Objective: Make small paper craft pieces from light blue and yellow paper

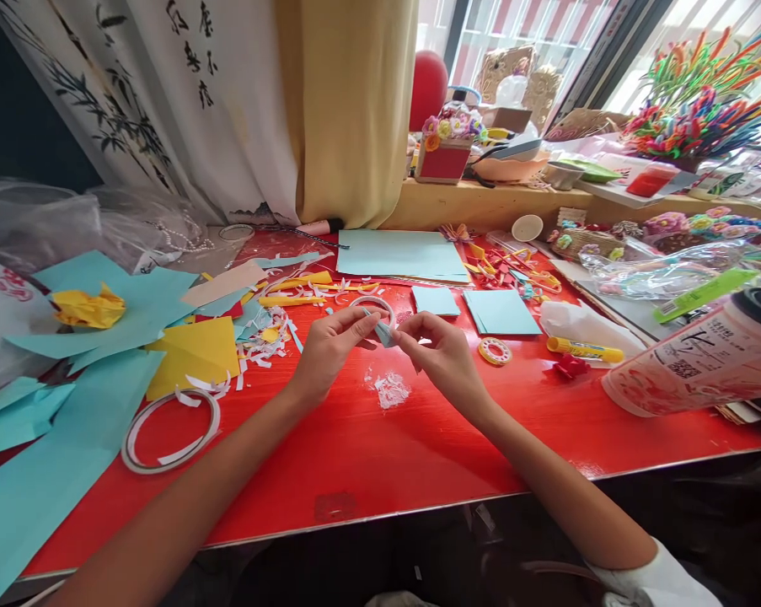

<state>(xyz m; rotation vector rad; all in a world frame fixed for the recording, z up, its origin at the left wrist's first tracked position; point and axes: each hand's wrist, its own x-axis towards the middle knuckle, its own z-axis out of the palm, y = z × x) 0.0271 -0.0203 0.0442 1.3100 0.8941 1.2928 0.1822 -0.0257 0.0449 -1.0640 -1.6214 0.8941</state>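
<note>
Between my hands, above the red table (431,455), is a small folded piece of light blue paper (384,335). My left hand (329,350) pinches its upper left side with thumb and fingertips. On the other side, my right hand (440,350) grips the paper's right edge between thumb and finger. Just behind the paper stands a roll of white tape (373,305), partly covered by it and by my left hand. A patch of white paper scraps (391,390) lies on the table below my hands.
Stacked light blue squares (501,312) lie behind my right hand, near a small yellow tape roll (495,351) and a yellow glue stick (586,350). A tilted drink cup (696,358) stands at right. At left are a large tape ring (171,430) and blue paper sheets (95,464).
</note>
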